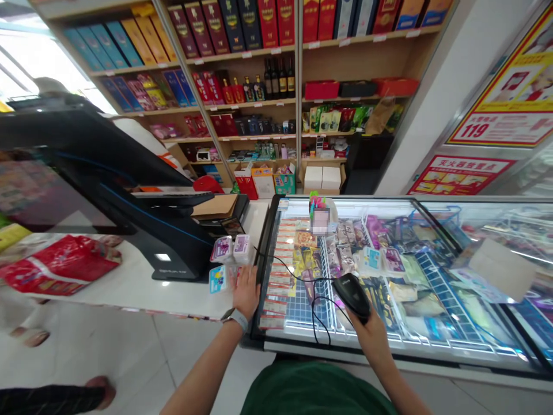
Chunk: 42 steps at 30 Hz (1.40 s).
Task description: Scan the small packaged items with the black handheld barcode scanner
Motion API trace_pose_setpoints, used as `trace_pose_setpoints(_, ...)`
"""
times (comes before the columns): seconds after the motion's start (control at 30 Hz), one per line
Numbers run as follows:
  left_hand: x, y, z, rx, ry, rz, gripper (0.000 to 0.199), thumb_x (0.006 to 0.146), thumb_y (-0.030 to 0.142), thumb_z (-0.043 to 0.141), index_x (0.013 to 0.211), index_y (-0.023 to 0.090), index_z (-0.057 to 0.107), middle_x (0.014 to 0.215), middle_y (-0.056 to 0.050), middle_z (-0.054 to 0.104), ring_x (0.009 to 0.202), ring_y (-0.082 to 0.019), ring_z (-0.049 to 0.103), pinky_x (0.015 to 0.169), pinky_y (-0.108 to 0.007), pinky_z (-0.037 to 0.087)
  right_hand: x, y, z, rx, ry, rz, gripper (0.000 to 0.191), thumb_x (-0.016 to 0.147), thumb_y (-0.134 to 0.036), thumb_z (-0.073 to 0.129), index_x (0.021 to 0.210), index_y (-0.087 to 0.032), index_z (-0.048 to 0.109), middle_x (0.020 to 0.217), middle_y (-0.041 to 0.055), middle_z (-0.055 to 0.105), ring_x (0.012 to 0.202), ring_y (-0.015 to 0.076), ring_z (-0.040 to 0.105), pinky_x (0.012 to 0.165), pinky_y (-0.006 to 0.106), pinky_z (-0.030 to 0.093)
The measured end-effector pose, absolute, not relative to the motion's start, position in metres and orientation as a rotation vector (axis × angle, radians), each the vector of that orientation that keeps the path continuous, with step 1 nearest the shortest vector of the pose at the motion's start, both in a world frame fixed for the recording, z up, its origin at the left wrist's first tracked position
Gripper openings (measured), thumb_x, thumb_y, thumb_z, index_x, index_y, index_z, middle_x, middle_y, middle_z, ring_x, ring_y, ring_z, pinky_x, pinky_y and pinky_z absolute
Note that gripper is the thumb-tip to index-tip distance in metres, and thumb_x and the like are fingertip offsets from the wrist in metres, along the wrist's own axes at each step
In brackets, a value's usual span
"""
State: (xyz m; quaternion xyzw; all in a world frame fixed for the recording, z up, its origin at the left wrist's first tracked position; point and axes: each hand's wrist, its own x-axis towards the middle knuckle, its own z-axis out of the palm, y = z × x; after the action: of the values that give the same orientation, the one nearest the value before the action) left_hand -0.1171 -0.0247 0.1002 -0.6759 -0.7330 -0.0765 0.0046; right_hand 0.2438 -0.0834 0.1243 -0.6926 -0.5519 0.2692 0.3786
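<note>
My right hand [366, 327] is closed around a black barcode scanner [353, 295], held over the glass-topped freezer [302, 340]; its thin cable loops across the glass. On the white counter [185, 297], my left hand [246, 290], with a watch on its wrist, rests at a group of small clear plastic boxes. Its fingers lie over the lower right box. A blue-labelled box [218, 279] is just left of that hand. Purple-labelled boxes [222, 249] stand behind it. Two more labelled boxes [371, 259] sit on the freezer glass, beyond the scanner.
A black checkout terminal [173, 242] stands left of the boxes, with a red bag [60, 265] beyond it. An open carton [496, 268] rests on the freezer's right part. Shelves [242, 55] of bottles and gift boxes stand behind. A person's foot [101, 392] shows at lower left.
</note>
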Motion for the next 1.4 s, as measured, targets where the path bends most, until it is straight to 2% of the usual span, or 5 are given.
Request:
trace_pose_setpoints(0.23,-0.153,-0.038,0.102,-1.498,-2.556,-0.147,0.069,0.092,0.042,0.04,0.15,0.006,0.028,0.156,-0.024,0.023,0.146,-0.038,0.012,0.108,-0.068,0.017,0.25,-0.086,0.129,-1.747,-1.436,0.69,0.042,0.082,-0.047,0.057,0.11,-0.016,0.061,0.097,0.0102,0.072,0.09,0.0272,0.069,0.076,0.036,0.054)
trace_pose_setpoints(0.83,-0.202,-0.051,0.106,-1.868,-2.463,-0.131,0.054,0.095,0.024,0.029,0.139,-0.003,0.043,0.141,-0.025,0.047,0.129,-0.031,0.045,0.109,-0.041,0.037,0.227,-0.065,0.123,-1.535,-1.883,0.427,0.052,0.075,-0.01,0.051,0.126,-0.017,0.051,0.114,0.013,0.065,0.107,0.029,0.06,0.094,0.048,0.049)
trace_pose_setpoints(1.13,-0.229,-0.046,0.139,-1.611,-2.744,-0.585,0.045,0.095,0.031,0.035,0.134,0.013,0.051,0.11,-0.017,0.067,0.097,-0.03,0.065,0.086,-0.043,0.051,0.2,-0.057,0.125,-1.572,-1.905,0.304,0.053,0.075,-0.009,0.049,0.127,-0.018,0.051,0.113,0.0122,0.066,0.105,0.0283,0.062,0.093,0.047,0.05)
trace_pose_setpoints(1.27,-0.222,-0.036,0.159,-1.457,-2.914,-1.181,0.04,0.092,0.035,0.044,0.126,0.017,0.055,0.098,-0.011,0.068,0.083,-0.025,0.067,0.081,-0.044,0.054,0.194,-0.054,0.119,-1.587,-1.873,0.287,0.045,0.076,-0.013,0.05,0.12,-0.017,0.055,0.11,0.0124,0.067,0.104,0.0284,0.062,0.092,0.047,0.051)
trace_pose_setpoints(1.4,-0.192,-0.018,0.17,-1.123,-2.859,-2.629,0.03,0.087,0.041,0.054,0.103,0.016,0.059,0.102,-0.009,0.069,0.087,-0.019,0.068,0.078,-0.038,0.059,0.188,-0.053,0.116,-1.652,-1.776,0.307,0.038,0.077,-0.019,0.05,0.114,-0.019,0.056,0.105,0.0116,0.067,0.099,0.0289,0.063,0.087,0.046,0.052)
